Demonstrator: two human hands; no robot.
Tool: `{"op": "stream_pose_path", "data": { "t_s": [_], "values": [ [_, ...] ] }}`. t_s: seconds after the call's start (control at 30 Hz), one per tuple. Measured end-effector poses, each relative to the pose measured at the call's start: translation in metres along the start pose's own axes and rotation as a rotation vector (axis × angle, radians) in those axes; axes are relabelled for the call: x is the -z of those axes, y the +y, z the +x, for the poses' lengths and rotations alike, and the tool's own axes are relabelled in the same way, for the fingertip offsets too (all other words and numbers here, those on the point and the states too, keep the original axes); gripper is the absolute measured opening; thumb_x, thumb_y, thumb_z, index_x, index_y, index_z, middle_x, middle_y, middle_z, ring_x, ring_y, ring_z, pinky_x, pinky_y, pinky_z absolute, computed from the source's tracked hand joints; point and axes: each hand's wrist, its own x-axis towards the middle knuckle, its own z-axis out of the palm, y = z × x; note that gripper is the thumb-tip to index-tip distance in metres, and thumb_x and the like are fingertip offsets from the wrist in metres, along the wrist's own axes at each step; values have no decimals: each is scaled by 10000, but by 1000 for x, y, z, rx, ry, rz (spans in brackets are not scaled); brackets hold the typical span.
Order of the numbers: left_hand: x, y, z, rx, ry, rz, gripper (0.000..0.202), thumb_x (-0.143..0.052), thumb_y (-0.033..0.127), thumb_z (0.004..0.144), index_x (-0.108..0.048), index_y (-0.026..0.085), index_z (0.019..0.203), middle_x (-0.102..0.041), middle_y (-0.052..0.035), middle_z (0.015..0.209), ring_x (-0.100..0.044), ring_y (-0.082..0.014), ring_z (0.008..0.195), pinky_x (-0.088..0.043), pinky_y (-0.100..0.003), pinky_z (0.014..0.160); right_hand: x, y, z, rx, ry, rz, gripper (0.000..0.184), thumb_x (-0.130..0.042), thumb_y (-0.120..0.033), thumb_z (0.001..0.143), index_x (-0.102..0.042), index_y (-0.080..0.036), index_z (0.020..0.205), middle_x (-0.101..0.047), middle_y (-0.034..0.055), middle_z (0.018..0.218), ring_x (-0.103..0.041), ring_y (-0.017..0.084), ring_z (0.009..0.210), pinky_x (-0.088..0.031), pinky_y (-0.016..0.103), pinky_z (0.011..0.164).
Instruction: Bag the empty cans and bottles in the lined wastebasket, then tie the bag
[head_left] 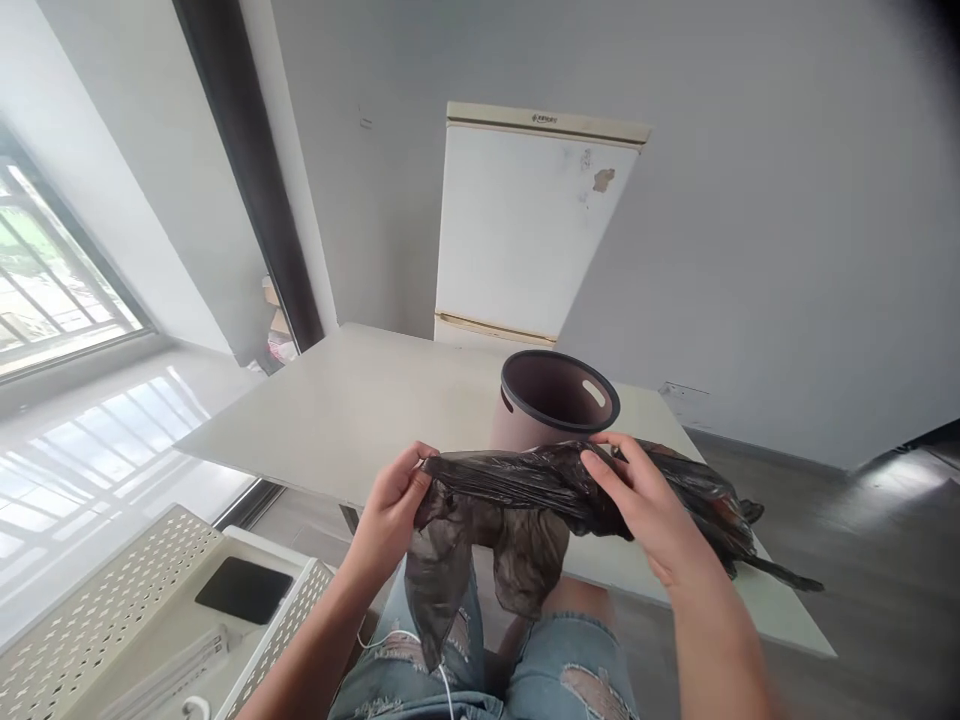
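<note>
A thin black plastic bag is stretched between my two hands, above my lap and the table's near edge. My left hand pinches one end of it, fingers closed. At the other end, my right hand grips the bunched plastic between thumb and fingers. Loose see-through folds hang below toward my knees. Just behind the bag stands a pinkish trash can with a dark rim and cut-out handles, upright on the table. Beside my right hand lies a dark plastic bag with something reddish showing through.
The pale table reaches away from my lap. A white fridge stands behind it. At lower left is a cream perforated tray holding a black phone and a clear packet. A white cable crosses my lap.
</note>
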Motion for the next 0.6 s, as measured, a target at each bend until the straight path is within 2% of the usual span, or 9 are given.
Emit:
{"op": "stream_pose_path", "data": {
  "t_s": [0.07, 0.13, 0.2, 0.27, 0.3, 0.37, 0.43, 0.53, 0.6],
  "values": [
    [2, 3, 1, -16, -21, 47, 412, -611, 597, 1002, -612, 188, 952, -497, 15, 709, -431, -125, 630, -359, -239, 602, -1, 1, -4, 181, 187, -253, 788, -671, -752, 887, -554, -266, 1496, -677, 151, 1202, -661, 363, 1092, -546, 502, 900],
    [-1, 3, 1, -55, -54, 117, 442, -587, 598, 1015, -612, 178, 881, -530, -8, 745, -474, -144, 699, -401, -252, 664, -16, 0, -14, 457, 346, -416, 849, -687, -742, 881, -523, -239, 1545, -598, 210, 1368, -569, 416, 1260, -497, 561, 999],
    [-5, 2, 0, -83, -79, 164, 454, -569, 593, 1026, -623, 175, 857, -574, -27, 803, -507, -163, 771, -436, -265, 731, -39, 0, -25, 704, 310, -514, 735, -716, -663, 903, -578, -262, 1503, -534, 203, 1508, -469, 437, 1393, -425, 590, 1094],
    [-9, 1, -1, -77, -74, 156, 459, -576, 609, 1015, -653, 180, 870, -615, -38, 845, -531, -181, 812, -466, -276, 771, -60, 4, -32, 796, 173, -574, 380, -645, -499, 1000, -694, -300, 1320, -611, 140, 1474, -510, 403, 1382, -363, 595, 1135],
    [-9, 0, -2, -63, -55, 138, 468, -587, 627, 1001, -669, 184, 875, -632, -42, 858, -543, -190, 824, -481, -283, 785, -68, 8, -34, 784, 124, -570, 247, -580, -417, 1043, -729, -300, 1201, -681, 112, 1383, -571, 371, 1321, -357, 578, 1129],
    [-5, 0, -3, -26, -4, 100, 493, -618, 671, 962, -697, 191, 889, -655, -47, 871, -561, -204, 838, -507, -294, 802, -73, 17, -34, 676, 85, -473, 264, -486, -353, 1080, -727, -280, 1003, -765, 73, 1113, -677, 302, 1095, -422, 488, 1030],
    [5, 2, -5, 8, -12, 95, 518, -624, 701, 944, -713, 192, 899, -663, -52, 877, -572, -213, 851, -517, -299, 806, -64, 26, -33, 514, 92, -321, 310, -498, -457, 1073, -697, -265, 932, -727, 48, 877, -660, 250, 835, -463, 377, 833],
    [24, 1, -8, 58, -283, 198, 519, -590, 685, 970, -716, 186, 899, -642, -47, 848, -552, -197, 814, -486, -281, 761, -37, 36, -34, 323, 34, -165, 453, -525, -625, 1020, -643, -244, 806, -607, 19, 710, -537, 207, 656, -405, 311, 648],
    [32, -4, -9, 94, -496, 328, 458, -690, 640, 917, -733, 185, 945, -642, -39, 850, -541, -188, 793, -453, -268, 727, -18, 43, -38, 248, -138, -122, 468, -608, -664, 954, -646, -237, 768, -616, 19, 721, -567, 218, 694, -434, 304, 663]
  ]
}}
